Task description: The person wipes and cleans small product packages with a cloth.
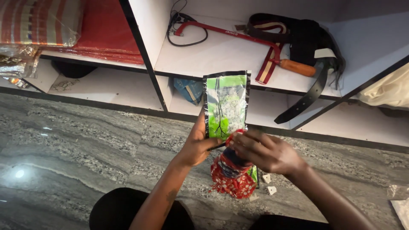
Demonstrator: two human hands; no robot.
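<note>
A tall green and clear plastic packet with black edges (226, 104) is held upright by the left hand (196, 142) above a grey marbled stone floor (76, 145). A red patterned cloth pouch (232, 176) below it is gripped by the right hand (266, 151). A red-framed hacksaw with an orange handle (255, 42) and a black belt (311, 89) are kept on a white shelf (213, 55).

Your right hand (265, 152) hides the red patterned bag's (232, 179) mouth; the clear packet (399, 200) is cut off at the right edge.
</note>
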